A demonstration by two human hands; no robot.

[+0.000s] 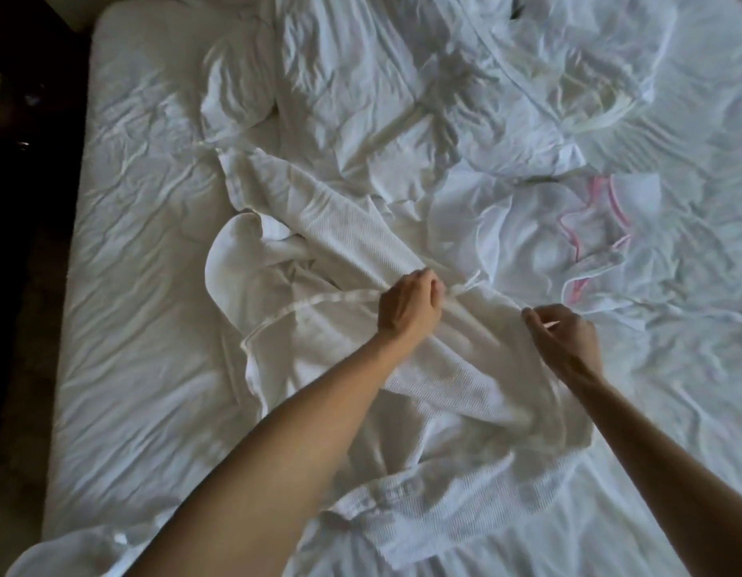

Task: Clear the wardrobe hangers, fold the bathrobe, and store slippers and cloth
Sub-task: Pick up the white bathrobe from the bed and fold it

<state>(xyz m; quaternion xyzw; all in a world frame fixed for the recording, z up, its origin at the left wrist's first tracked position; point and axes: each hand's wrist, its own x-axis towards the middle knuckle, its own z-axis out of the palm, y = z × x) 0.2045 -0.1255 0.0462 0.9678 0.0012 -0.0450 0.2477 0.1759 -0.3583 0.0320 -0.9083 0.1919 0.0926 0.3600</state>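
Two bare hands work over a white waffle-weave bathrobe (pixel 361 251) that lies spread and rumpled across the middle of a bed (pixel 132 285) covered in a smooth, creased white sheet. The left hand (pixel 411 306) is curled into a fist around a bunched ridge of the robe's fabric, with the thin flat belt (pixel 319 304) running out to the left from under its knuckles. The right hand (pixel 565 339) sits just beside the robe's right edge, its fingers (pixel 531 318) bent together in a narrow pinch; something thin and pale shows at the fingertips, but whether it is the belt's end or a fold of cloth is hard to tell. The robe's ribbed collar or cuff band lies near the bottom, partly covered by the left forearm. Beyond the robe lies a crumpled duvet (pixel 361 97), soft and deeply wrinkled, and to the right a thin translucent white bag with pink trim (pixel 590 226), its contents too faint to make out. Another white waffle-textured piece (pixel 82 551) is cut off at the lower left corner. Dark floor beside the bed shows no detail.
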